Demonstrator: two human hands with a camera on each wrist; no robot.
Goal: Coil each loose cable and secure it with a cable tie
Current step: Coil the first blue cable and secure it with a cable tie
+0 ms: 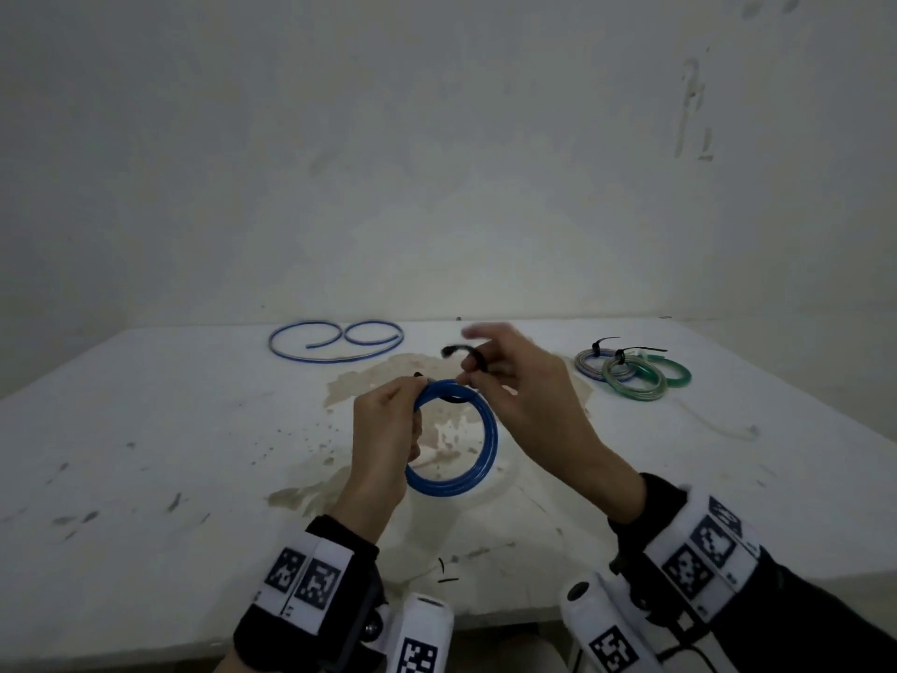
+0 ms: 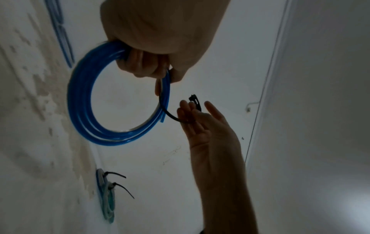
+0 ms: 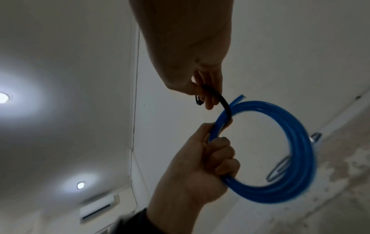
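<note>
My left hand (image 1: 393, 420) grips a coiled blue cable (image 1: 480, 454) at its upper left and holds it upright above the table. In the left wrist view, a black cable tie (image 2: 170, 116) curves out from under my left thumb and across the coil (image 2: 80, 102). My right hand (image 1: 490, 369) pinches the tie (image 1: 458, 351) near its head, just above the coil's top. The right wrist view shows the tie (image 3: 222, 101) bent over the blue strands (image 3: 300, 150) between my right hand (image 3: 202, 93) and my left hand (image 3: 212, 152).
A loose blue cable (image 1: 335, 343) lies in open loops at the back left of the stained white table (image 1: 145, 454). Tied coils (image 1: 631, 371) in blue, clear and green sit at the right. A white cable (image 1: 718, 425) trails nearby. Small black bits (image 1: 444, 570) lie near the front edge.
</note>
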